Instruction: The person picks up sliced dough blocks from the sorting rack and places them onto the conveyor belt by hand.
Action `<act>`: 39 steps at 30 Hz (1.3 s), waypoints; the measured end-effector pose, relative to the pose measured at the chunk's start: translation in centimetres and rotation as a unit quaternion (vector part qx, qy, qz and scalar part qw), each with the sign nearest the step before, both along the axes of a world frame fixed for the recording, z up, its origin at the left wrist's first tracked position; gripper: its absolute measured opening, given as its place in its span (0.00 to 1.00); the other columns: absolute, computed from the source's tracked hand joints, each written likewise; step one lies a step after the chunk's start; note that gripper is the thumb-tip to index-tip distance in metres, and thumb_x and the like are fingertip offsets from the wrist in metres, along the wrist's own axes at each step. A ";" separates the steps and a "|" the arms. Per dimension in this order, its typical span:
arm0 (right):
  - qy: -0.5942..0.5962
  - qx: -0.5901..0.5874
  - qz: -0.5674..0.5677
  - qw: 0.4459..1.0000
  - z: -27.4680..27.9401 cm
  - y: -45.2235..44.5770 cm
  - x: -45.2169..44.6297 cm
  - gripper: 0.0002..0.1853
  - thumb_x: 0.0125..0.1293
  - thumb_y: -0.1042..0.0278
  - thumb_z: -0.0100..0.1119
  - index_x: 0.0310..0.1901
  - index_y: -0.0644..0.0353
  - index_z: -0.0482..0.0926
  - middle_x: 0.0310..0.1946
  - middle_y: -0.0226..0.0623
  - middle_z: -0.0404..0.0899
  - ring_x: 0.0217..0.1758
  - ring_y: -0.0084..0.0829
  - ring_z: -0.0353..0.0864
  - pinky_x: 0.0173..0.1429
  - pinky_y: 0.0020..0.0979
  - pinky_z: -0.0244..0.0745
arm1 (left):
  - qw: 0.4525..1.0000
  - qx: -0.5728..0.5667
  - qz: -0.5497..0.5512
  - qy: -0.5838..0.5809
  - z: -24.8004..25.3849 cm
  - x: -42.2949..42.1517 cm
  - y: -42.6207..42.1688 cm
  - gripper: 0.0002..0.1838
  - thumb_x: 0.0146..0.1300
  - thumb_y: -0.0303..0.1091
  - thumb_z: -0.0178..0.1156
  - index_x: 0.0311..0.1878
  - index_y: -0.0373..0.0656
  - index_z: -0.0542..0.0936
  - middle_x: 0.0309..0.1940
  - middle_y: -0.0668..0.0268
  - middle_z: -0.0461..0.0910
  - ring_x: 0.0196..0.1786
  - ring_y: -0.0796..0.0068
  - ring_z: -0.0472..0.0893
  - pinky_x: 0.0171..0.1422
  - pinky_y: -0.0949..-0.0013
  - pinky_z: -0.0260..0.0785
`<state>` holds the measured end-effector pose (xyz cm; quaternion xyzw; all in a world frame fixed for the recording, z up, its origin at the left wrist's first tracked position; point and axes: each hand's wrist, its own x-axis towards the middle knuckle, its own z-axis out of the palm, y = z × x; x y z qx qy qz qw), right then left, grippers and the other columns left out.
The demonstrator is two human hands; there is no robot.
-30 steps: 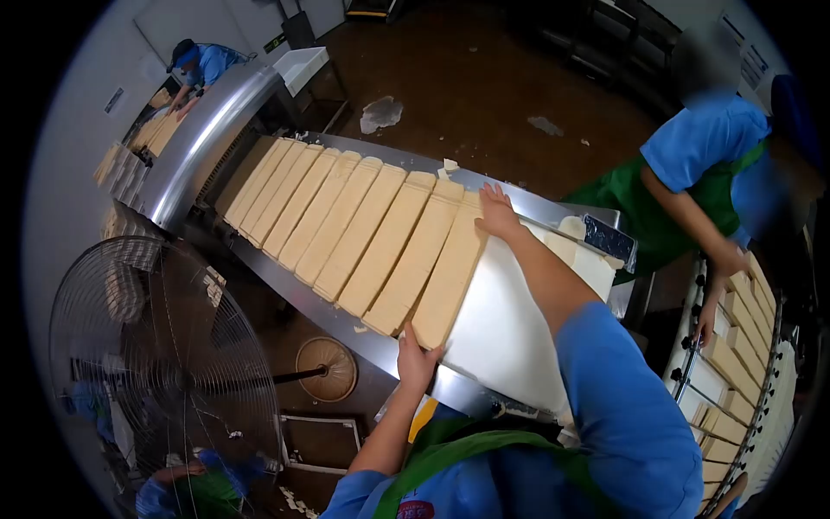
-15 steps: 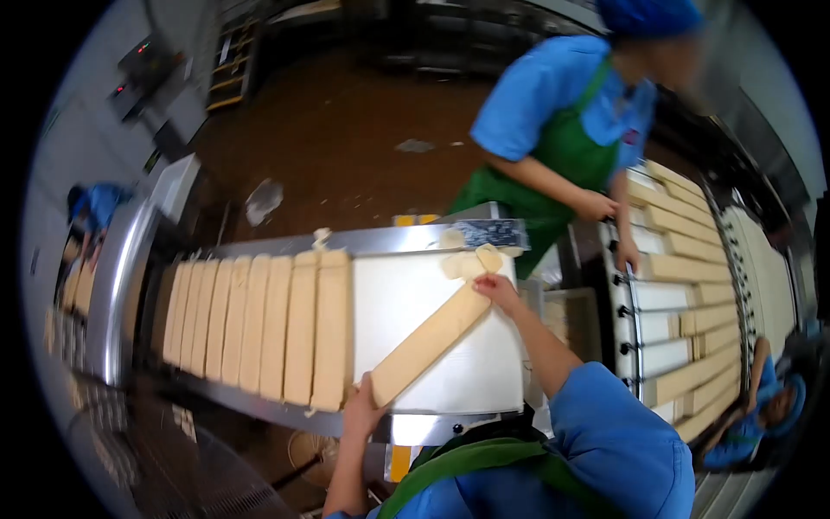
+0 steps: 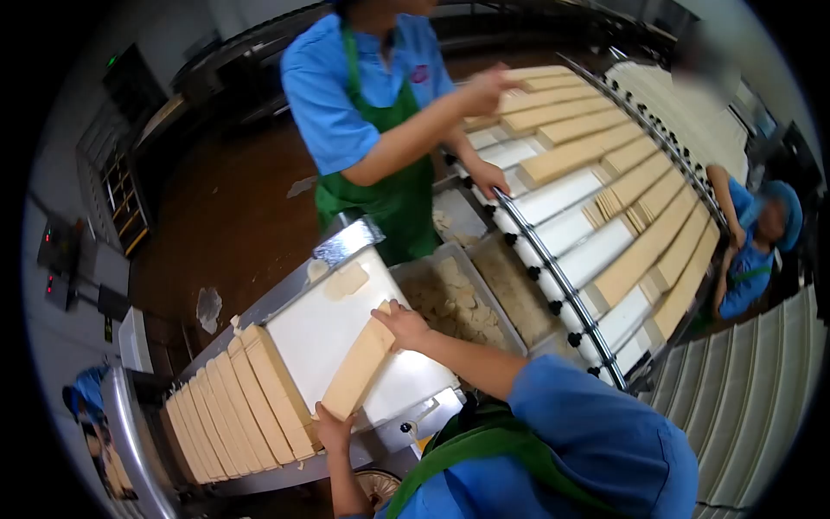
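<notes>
A long, pale block of stacked dough sheets point(image 3: 359, 368) lies slantwise over the white work surface point(image 3: 303, 324). Its near end is in my left hand point(image 3: 333, 430), fingers closed against the side. At the far end, my right hand point(image 3: 403, 327) wraps its fingers round the block. Just left of my left hand, a row of similar long dough blocks point(image 3: 233, 406) stands side by side on the conveyor. Thin dough scraps point(image 3: 346, 282) lie on the surface beyond the block.
A bin of dough scraps point(image 3: 454, 298) stands right of my work surface. Past it, a roller-edged table point(image 3: 562, 203) carries several dough blocks. A co-worker in a green apron point(image 3: 380, 112) stands at its near side; another person point(image 3: 756, 242) is at the far right.
My view has swung to the right. The dough block, still in both hands, is now nearer the right edge of the work surface. The co-worker has raised one hand over the other table.
</notes>
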<state>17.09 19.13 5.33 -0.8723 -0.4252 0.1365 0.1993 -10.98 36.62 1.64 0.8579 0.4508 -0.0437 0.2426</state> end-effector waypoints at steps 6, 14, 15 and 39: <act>-0.037 0.139 -0.103 0.984 3.3 -10.7 4.5 0.48 0.33 0.57 0.77 0.62 0.45 0.66 0.47 0.47 0.65 0.46 0.49 0.76 0.48 0.41 0.76 | 0.995 0.066 -0.030 -0.074 7.4 8.1 -8.3 0.51 0.38 0.39 0.76 0.67 0.53 0.57 0.51 0.44 0.65 0.48 0.41 0.76 0.52 0.52 0.72; -0.022 0.228 -0.185 0.956 8.5 -25.8 17.1 0.52 0.31 0.57 0.78 0.65 0.47 0.64 0.54 0.48 0.66 0.56 0.49 0.72 0.57 0.41 0.72 | 0.965 0.094 -0.143 -0.196 14.5 23.7 -17.4 0.48 0.42 0.39 0.74 0.68 0.55 0.59 0.52 0.48 0.66 0.52 0.46 0.75 0.54 0.54 0.71; 0.008 0.226 -0.191 0.955 8.3 -27.4 19.2 0.53 0.31 0.56 0.79 0.65 0.49 0.64 0.57 0.49 0.65 0.59 0.48 0.70 0.58 0.41 0.71 | 0.955 0.097 -0.170 -0.225 15.0 25.7 -18.1 0.45 0.45 0.39 0.72 0.68 0.55 0.60 0.52 0.49 0.66 0.52 0.47 0.75 0.55 0.56 0.70; -0.141 -0.062 -0.535 0.831 5.3 -48.0 36.2 0.28 0.57 0.54 0.63 0.52 0.67 0.71 0.61 0.57 0.64 0.68 0.56 0.56 0.66 0.52 0.57 | 0.842 -0.426 -0.245 -0.224 10.5 51.9 -37.7 0.35 0.62 0.16 0.46 0.73 0.44 0.51 0.46 0.57 0.77 0.40 0.74 0.79 0.45 0.69 0.79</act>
